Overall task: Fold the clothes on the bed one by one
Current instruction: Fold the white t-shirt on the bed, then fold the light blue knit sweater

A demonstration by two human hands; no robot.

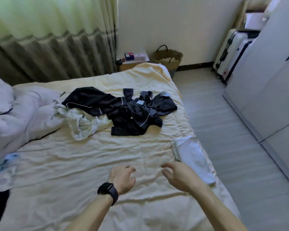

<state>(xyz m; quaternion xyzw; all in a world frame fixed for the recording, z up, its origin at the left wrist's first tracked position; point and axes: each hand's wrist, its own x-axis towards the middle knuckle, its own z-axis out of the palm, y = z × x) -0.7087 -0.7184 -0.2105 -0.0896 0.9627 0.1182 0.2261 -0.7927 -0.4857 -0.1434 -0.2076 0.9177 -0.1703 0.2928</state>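
1. The bed (73, 164) is covered with a wrinkled cream sheet, and it is seen from above at its near side.
2. The left hand (123, 178) is held low over the bare sheet. Its fingers are loosely curled and apart, and nothing is gripped in them. A black watch (108, 190) is worn on its wrist.
3. The right hand (180, 176) is held just beside the left, also over the sheet. Its fingers are relaxed and slightly bent, and nothing is held.
4. A dark navy pyjama top (128, 114) with white piping is spread, crumpled and unfolded, in the middle of the bed, well beyond both hands.
5. A pale green garment (83, 120) is bunched to the left of the navy top, touching it and partly overlapped by it.
6. A folded white garment (193, 157) is laid at the right edge of the bed, just beside the right hand.
7. A rumpled pale duvet (15, 117) is heaped at the left end of the bed.
8. A green curtain (48, 39) is hung behind the bed.
9. A woven basket (167, 58) is set on the floor by the far wall, and a white suitcase (223, 52) is stood further right.
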